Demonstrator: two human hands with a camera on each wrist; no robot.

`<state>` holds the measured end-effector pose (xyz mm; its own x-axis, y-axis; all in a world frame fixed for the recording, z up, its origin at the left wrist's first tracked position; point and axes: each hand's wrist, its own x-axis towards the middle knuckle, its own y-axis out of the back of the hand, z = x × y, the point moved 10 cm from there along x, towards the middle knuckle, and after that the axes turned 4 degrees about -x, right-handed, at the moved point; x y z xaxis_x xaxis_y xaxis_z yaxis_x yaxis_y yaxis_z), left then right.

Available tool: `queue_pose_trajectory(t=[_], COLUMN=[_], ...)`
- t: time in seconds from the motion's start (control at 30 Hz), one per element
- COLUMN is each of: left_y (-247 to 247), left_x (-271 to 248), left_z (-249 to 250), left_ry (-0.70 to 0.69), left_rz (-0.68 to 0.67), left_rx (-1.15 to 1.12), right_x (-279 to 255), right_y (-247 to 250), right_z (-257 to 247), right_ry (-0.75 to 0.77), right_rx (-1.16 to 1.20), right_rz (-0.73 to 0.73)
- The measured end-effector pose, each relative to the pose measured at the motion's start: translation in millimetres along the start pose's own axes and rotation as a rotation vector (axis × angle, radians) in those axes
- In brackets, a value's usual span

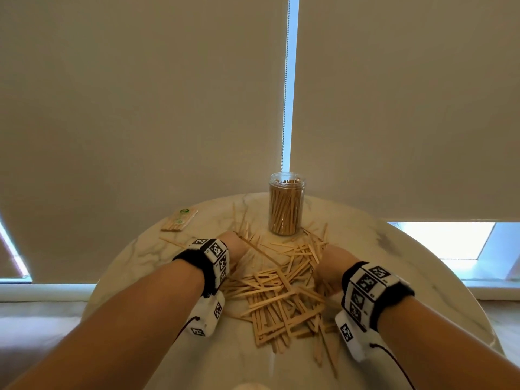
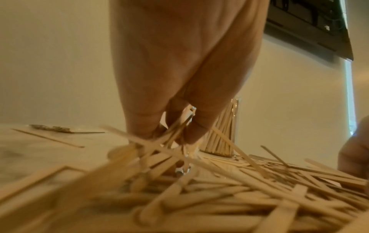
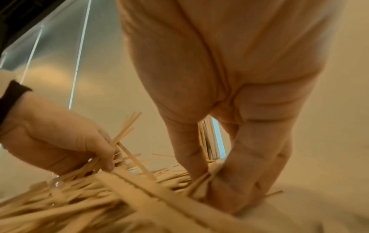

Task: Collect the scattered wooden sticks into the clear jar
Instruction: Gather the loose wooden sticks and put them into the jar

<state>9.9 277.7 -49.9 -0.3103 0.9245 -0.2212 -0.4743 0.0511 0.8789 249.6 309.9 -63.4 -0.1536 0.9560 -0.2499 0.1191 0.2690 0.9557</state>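
Left hand (image 3: 58,138) fingers curled in a pinch, right hand (image 3: 229,97) fingers curled downward

A round, marble-patterned table (image 1: 146,257) carries a loose heap of flat wooden sticks (image 1: 281,294) spread across its middle — some crossed, some stacked. At the far edge of the heap stands a clear jar (image 1: 286,204), upright and packed with sticks. Toward the far left lies a small flat packet of sticks (image 1: 179,220) — apart from the heap, with one stray stick (image 1: 171,242) near it.

Clear jar (image 1: 286,205) upright, seemingly near-full; wooden sticks (image 1: 277,294) (pale) heaped before it.
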Motion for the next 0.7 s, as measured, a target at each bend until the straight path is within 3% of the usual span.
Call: queue_pose_trajectory(t=[0.07,0.2,0.27,0.57,0.7], left_y=[5.9,10.1,15.1,27.7,40.5], left_x=[3.2,5.4,6.3,1.4,-7.0], left_z=[-4.3,-17.0,-13.7,11.3,18.5], left_ry=[-0.014,0.041,0.012,-0.157,-0.234], left_rz=[0.041,0.091,0.126,0.174,0.239], left_rx=[-0.173,-0.761,-0.922,-0.977,-1.063], right_x=[1.8,3.9,2.2,-23.4,-33.6], right_y=[0.5,-0.2,5.0,51.9,69.2], right_z=[7.8,13.6,15.8,-2.1,-22.2], right_ry=[-0.029,-0.029,-0.038,0.105,0.228], right_rx=[0.105,0.265,0.367,0.675,0.660], right_rz=[-0.001,-0.018,0.001,0.250,0.358])
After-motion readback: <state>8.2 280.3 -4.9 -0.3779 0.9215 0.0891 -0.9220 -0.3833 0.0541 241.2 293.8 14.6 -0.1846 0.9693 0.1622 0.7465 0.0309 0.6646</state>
